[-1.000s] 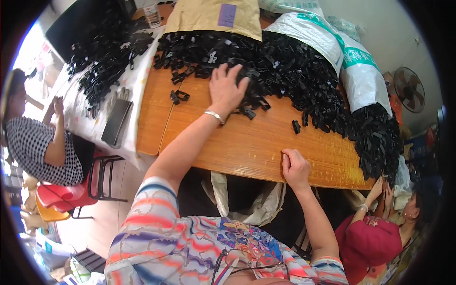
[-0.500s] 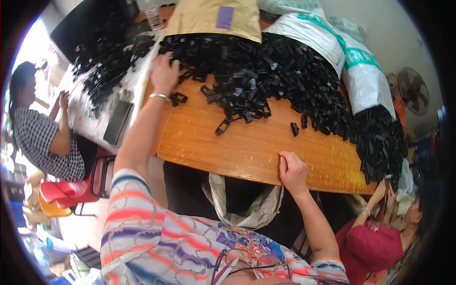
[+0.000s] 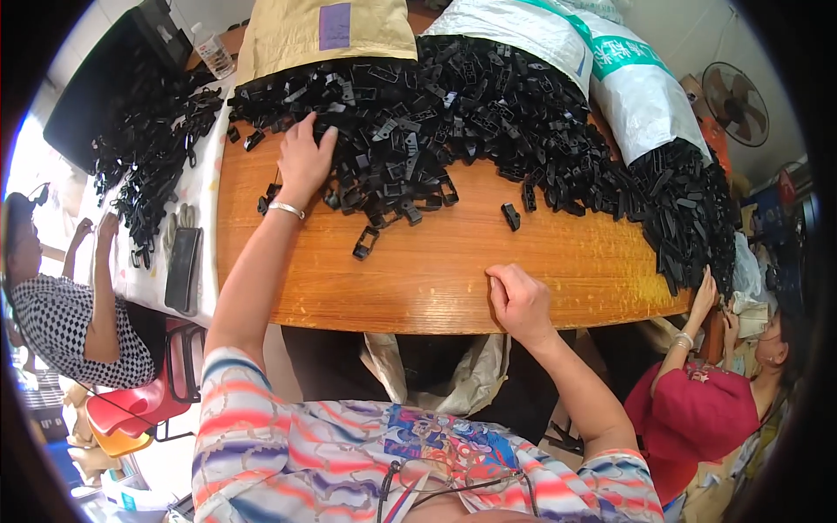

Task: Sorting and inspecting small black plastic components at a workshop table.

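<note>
A large heap of small black plastic parts [image 3: 514,122], many shaped like open rectangular frames, covers the far side of the wooden table [image 3: 375,292]. At the heap's left part, my left hand [image 3: 305,163] reaches in with fingers stretched and thumb apart, its fingertips touching the near pieces. No piece shows in its grasp. My right hand [image 3: 520,302] rests curled near the table's front edge; whatever its fingers may hold is hidden. A stray frame-shaped piece [image 3: 365,243] lies between my hands, and another black piece [image 3: 511,217] sits beyond my right hand.
A tan sack [image 3: 323,44] and white-green sacks [image 3: 649,105] spill parts at the back. On the left, a person [image 3: 65,327] sits by a white-covered table with another black heap [image 3: 153,166]. A person in red [image 3: 697,410] works at the right end. A sack [image 3: 475,379] hangs below the front edge.
My left hand has shifted right along the heap, away from its left edge, and the fingers have spread. My right hand stays curled near the front edge. The whole view has shifted.
</note>
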A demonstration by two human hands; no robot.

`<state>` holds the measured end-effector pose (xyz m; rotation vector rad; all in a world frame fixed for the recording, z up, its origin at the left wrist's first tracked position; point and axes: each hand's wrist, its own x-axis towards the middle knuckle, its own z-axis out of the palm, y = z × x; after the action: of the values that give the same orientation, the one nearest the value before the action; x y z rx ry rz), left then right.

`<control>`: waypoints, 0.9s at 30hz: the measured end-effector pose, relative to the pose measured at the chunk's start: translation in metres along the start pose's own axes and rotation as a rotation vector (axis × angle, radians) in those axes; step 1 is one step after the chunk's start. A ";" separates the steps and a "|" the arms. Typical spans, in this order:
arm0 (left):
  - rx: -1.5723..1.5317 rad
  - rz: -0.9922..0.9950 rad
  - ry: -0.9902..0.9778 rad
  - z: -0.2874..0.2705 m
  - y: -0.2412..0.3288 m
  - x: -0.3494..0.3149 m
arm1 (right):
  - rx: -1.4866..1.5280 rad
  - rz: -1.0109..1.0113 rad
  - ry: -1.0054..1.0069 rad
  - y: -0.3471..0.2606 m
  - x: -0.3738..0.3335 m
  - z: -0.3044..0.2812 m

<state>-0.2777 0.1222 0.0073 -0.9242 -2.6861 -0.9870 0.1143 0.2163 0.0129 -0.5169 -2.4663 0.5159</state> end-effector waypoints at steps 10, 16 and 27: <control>-0.016 0.698 0.278 0.017 0.098 0.029 | 0.006 0.026 -0.007 0.003 -0.003 0.002; 0.350 0.828 0.038 0.044 0.096 0.091 | 0.035 0.034 -0.021 -0.001 0.000 0.003; 0.576 0.771 -0.154 0.017 0.080 0.069 | 0.058 0.019 -0.001 0.007 -0.002 0.004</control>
<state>-0.2850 0.2155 0.0594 -1.6963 -2.1518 0.0140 0.1155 0.2202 0.0057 -0.5175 -2.4420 0.5940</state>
